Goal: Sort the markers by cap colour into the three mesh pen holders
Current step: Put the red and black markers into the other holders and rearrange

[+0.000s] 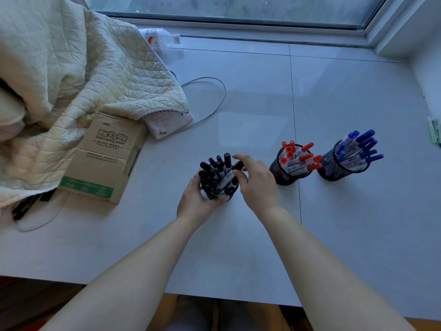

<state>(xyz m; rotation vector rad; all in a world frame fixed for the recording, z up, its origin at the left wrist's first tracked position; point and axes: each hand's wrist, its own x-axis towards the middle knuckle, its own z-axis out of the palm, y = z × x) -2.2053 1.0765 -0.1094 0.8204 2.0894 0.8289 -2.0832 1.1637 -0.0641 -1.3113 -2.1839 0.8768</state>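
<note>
1. Left hand (199, 199) cups the black-cap holder (218, 185) mid-desk, steadying it.
2. Right hand (256, 181) pinches a black marker (238, 165) at its rim, seating it.
3. Red holder (290, 169) and blue holder (341, 164) stand filled toward the desk's right edge.

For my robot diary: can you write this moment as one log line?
left hand: cups black holder | right hand: on black marker | red, blue holders: sorted

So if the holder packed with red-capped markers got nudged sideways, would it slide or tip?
Probably tip rather than slide: the red-marker holder is a tall, narrow mesh cup, and its red-capped markers stick out well above the rim, fanned to one side. Likely top-heavy. The table looks smooth, so a low push might slide it instead.
</note>
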